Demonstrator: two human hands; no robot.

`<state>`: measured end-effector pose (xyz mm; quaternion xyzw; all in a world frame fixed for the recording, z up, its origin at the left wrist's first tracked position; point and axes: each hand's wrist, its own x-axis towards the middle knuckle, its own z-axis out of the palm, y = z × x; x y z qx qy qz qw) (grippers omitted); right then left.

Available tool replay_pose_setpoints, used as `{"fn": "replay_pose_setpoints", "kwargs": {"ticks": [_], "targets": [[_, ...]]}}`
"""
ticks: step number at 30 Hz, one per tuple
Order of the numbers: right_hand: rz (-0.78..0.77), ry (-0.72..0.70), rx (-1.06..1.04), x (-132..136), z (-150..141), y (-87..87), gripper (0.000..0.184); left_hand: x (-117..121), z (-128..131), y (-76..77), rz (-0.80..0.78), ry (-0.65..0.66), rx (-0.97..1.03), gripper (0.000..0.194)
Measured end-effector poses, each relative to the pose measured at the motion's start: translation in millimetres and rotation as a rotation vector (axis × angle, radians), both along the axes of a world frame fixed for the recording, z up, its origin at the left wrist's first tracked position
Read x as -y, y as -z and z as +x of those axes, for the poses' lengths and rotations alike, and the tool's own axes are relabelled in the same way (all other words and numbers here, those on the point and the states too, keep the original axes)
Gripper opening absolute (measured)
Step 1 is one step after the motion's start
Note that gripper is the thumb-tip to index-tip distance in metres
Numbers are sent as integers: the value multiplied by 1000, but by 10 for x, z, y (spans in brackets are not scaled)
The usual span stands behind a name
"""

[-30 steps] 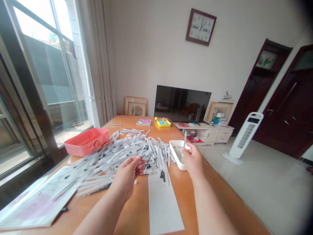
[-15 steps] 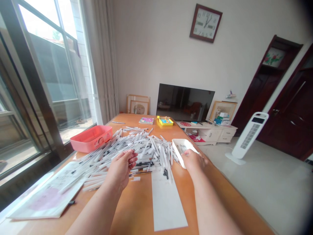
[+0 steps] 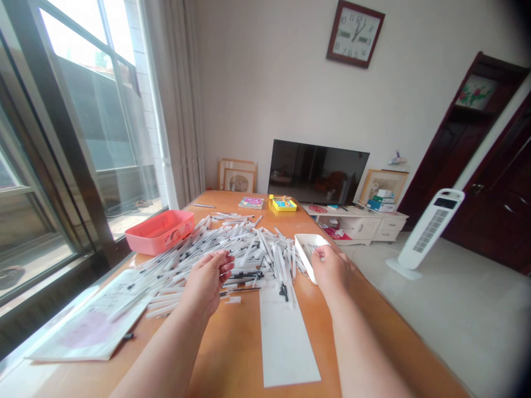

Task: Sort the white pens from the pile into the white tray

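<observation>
My left hand (image 3: 209, 279) hovers at the near edge of a heap of translucent white pen barrels (image 3: 236, 237) with black parts among them. Its fingers are curled with the thumb against them; whatever they may hold is hidden. On the right, my right hand (image 3: 332, 270) reaches over the white plastic tray (image 3: 302, 261), fingers pinched together above small clear pieces inside it. What sits in that pinch is too small to make out. Between my arms lies a white paper strip (image 3: 288, 348), with several barrels and black caps (image 3: 283, 292) across its far end.
A red plastic bin (image 3: 149, 240) stands left of the heap. An open booklet (image 3: 89, 326) lies at the near left, partly under barrels. Farther back are a colourful book (image 3: 251, 203) and a yellow box (image 3: 284, 205). The table's right edge runs just beyond the tray.
My right hand has shifted slightly within the tray, its fingers drawn up a little near the rim. My left hand keeps its curled pose. The whole view has tilted slightly.
</observation>
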<state>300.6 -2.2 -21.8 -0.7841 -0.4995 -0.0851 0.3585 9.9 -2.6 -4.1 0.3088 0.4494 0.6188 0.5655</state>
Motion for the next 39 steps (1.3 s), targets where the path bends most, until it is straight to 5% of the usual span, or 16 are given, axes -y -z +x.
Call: {"fn": "replay_pose_setpoints", "kwargs": {"ticks": [4, 7, 11, 20, 27, 33, 39], "targets": [[137, -330, 3, 110, -352, -57, 20, -10, -17, -4, 10, -47, -39, 27], [78, -652, 125, 195, -676, -25, 27, -30, -49, -4, 20, -69, -31, 29], [-41, -817, 279, 257, -968, 66, 44, -60, -106, -10, 28, -116, -18, 33], [-90, -829, 384, 184, -1065, 296, 37, -108, -207, -1, 42, -190, -26, 34], [-61, -841, 293, 150, -1054, 284, 23, -128, -193, 34, 47, -171, -102, 35], [-16, -856, 246, 146, -1021, 228, 23, -175, -92, 175, 264, -167, -534, 23], [103, -832, 182, 133, -954, 166, 28, -110, 68, 364, 539, 42, -1235, 24]]}}
